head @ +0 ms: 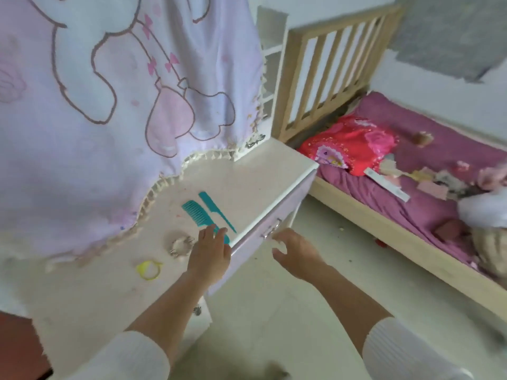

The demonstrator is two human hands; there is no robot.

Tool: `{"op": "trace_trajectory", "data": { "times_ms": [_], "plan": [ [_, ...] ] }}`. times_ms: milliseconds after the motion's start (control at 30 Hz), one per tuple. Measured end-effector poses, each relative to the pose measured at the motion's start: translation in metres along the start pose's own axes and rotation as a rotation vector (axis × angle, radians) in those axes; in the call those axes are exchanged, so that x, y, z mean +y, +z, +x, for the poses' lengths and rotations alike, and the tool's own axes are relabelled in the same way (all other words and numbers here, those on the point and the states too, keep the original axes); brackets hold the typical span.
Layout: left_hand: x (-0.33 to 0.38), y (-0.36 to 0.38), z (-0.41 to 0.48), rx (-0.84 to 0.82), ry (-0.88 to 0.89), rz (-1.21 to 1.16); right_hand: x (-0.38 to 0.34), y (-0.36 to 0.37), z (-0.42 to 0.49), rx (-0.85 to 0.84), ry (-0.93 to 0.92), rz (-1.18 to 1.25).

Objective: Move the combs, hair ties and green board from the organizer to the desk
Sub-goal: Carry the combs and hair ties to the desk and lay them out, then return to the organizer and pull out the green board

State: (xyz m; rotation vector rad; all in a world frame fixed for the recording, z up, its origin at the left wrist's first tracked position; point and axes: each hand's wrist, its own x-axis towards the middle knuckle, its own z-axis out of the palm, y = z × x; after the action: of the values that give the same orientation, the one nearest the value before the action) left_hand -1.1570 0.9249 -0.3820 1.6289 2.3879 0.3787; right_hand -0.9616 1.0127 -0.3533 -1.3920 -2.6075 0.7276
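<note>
Two teal combs lie side by side on the white desk [247,176]: a wide-toothed comb [196,213] and a thin tail comb [215,209]. A silvery hair tie [181,246] and a yellow hair tie [149,269] rest nearer to me on the desk. My left hand [210,250] hovers over the handle end of the wide comb, fingers apart, holding nothing. My right hand [296,252] floats beside the desk's front edge near the drawer handle [271,229], fingers curled loosely and empty. No green board or organizer is in view.
A pink cartoon-print cloth [109,105] drapes over the desk's back and left part. A white shelf unit [270,64] stands at the back corner. To the right is a wooden bed [329,58] with a purple sheet, a red cushion [351,145] and scattered items.
</note>
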Motion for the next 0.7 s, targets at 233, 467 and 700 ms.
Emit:
{"op": "trace_trajectory", "data": {
  "times_ms": [233, 467, 700],
  "plan": [
    [0.187, 0.003, -0.016, -0.036, 0.554, -0.071, 0.089, -0.079, -0.178, 0.311, 0.307, 0.061],
    [0.411, 0.060, -0.166, -0.179, 0.971, -0.124, 0.184, -0.118, -0.425, 0.534, 0.656, 0.033],
    [0.601, 0.128, -0.402, -0.324, 1.285, -0.101, 0.255, -0.112, -0.707, 0.697, 1.034, 0.033]
  ]
}}
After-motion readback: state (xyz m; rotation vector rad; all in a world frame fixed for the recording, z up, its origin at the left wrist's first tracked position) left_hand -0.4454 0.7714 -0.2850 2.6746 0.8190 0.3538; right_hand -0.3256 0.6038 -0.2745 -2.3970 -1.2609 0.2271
